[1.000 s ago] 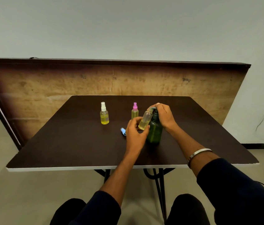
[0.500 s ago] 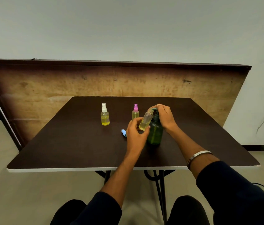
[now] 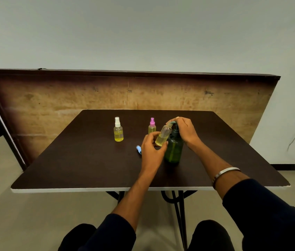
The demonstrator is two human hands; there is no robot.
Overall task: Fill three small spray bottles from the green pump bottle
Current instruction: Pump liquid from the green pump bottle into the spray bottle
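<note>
Change vs earlier: nearly nothing moved; your hands keep the same hold, small bottle a touch fuller w/ yellow liquid.
Sleeves: dark, both forearms bare past them; metal bracelet [image 3: 225, 172] on your right wrist.
Table [image 3: 81, 165]: dark top, pale front edge, black legs under.
Left hand [image 3: 152, 149]: fingers pinching the open bottle [image 3: 163, 135] low on its body; bottle tilted, no cap, mouth up under the pump spout, roughly a third yellow liquid.
Blue cap [image 3: 138, 149]: lying on table just left of your left hand, partly hidden by it.
Green pump bottle [image 3: 173, 149]: upright on table, center-right, touching or just behind the open bottle; can't tell which.
Right hand [image 3: 184, 130]: on top of the pump head, fingers curled together over it; can't tell how far it's pressed.
Pink-cap bottle [image 3: 152, 126]: upright just behind your left hand, yellow liquid inside, lower part hidden.
White-cap bottle [image 3: 118, 129]: upright, well left of the rest, about half full yellow.
Backboard [image 3: 52, 105]: worn wooden panel on edge behind table, pale wall above.
</note>
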